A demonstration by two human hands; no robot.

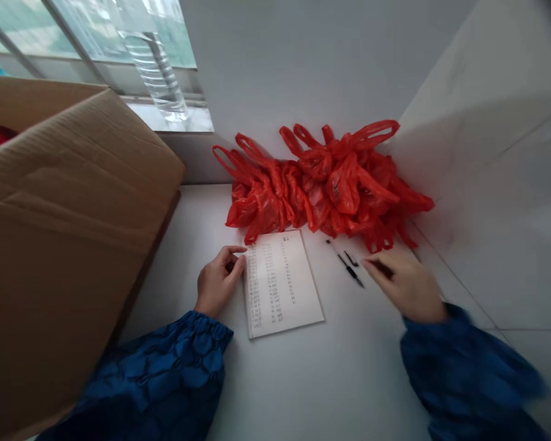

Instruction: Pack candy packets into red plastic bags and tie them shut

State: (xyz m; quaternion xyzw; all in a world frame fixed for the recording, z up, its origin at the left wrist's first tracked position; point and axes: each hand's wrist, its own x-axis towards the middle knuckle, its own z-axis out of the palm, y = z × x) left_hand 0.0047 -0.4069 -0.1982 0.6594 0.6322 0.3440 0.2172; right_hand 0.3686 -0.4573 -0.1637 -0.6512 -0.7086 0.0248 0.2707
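Note:
An open notebook or pad (303, 288) with handwritten columns lies on the white surface (349, 367). My left hand (219, 278) rests at its upper left edge, thumb and index finger bent close around the page's edge. A black-tipped pen (350, 269) lies to the right of the notebook, with a small black pen cap (351, 259) beside it. Just right of the cap, my right hand (406, 283) is slightly blurred, its thumb and fingertips drawn together; anything between them is too small to make out.
Red plastic bags (321, 184) are heaped against the wall behind the notebook. A large open cardboard box (73, 233) stands at the left with something red inside. A clear bottle (158, 79) is on the windowsill; a tiled wall rises at right.

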